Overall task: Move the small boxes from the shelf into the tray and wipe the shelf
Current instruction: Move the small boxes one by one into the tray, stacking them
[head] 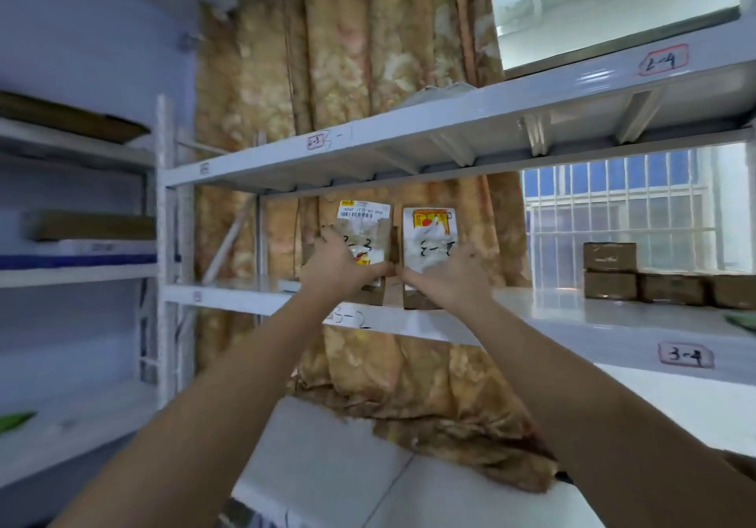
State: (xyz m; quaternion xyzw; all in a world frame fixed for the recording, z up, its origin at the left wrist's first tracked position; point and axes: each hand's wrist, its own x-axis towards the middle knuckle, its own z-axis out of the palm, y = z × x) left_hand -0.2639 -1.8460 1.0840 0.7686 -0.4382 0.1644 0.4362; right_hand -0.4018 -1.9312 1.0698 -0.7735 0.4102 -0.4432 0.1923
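Both bare forearms reach up and forward to the white shelf (552,315), where the left hand (335,270) grips the lower part of the left box (364,237) with fingers wrapped on its front, and the right hand (454,278) grips the right box (429,237) in the same way. The two boxes stand upright, just beside each other, near the front edge. Further right on the same shelf, well apart, some small brown boxes (654,282) sit before the window (634,216), one stacked on another.
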